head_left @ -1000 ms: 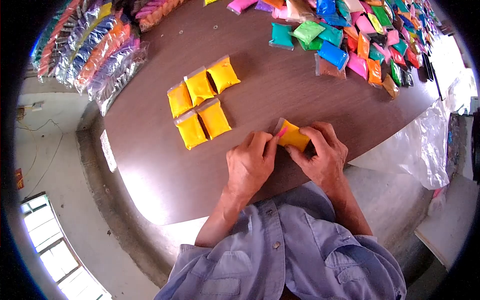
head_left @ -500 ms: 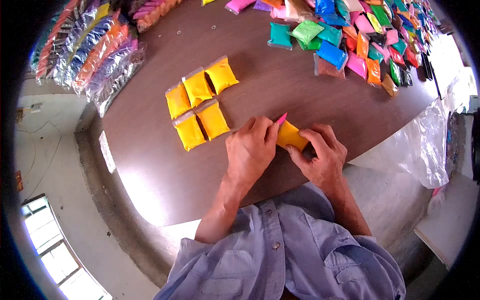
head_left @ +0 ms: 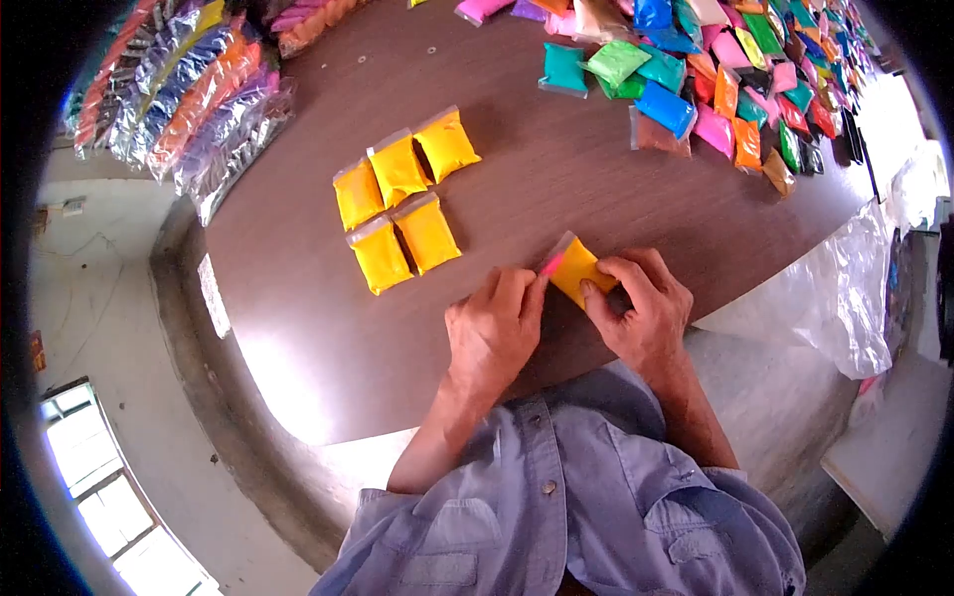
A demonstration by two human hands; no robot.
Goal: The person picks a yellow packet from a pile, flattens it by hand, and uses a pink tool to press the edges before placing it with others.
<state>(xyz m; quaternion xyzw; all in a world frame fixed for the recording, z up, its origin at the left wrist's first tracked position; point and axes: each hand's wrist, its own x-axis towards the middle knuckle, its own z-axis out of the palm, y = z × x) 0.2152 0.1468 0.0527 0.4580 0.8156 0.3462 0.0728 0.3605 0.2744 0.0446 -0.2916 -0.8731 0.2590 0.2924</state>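
Note:
My right hand (head_left: 641,303) pinches a small yellow packet (head_left: 577,270) between thumb and fingers, just above the brown table. At the packet's upper left edge, my left hand (head_left: 497,323) is closed with a small pink piece (head_left: 553,264) showing at its fingertips, against the clear strip of the packet. Left of my hands lie several yellow packets in two rows, among them one at the top right (head_left: 446,144) and one at the bottom left (head_left: 380,257).
A heap of small coloured packets (head_left: 711,79) covers the table's far right. Bundles of packets in clear plastic (head_left: 204,94) lie at the far left. A clear plastic sheet (head_left: 835,288) hangs at the right edge of the table (head_left: 298,248).
My left hand has moved down and slightly left, with the pink piece, and more of the packet's clear strip shows. The view has shifted slightly.

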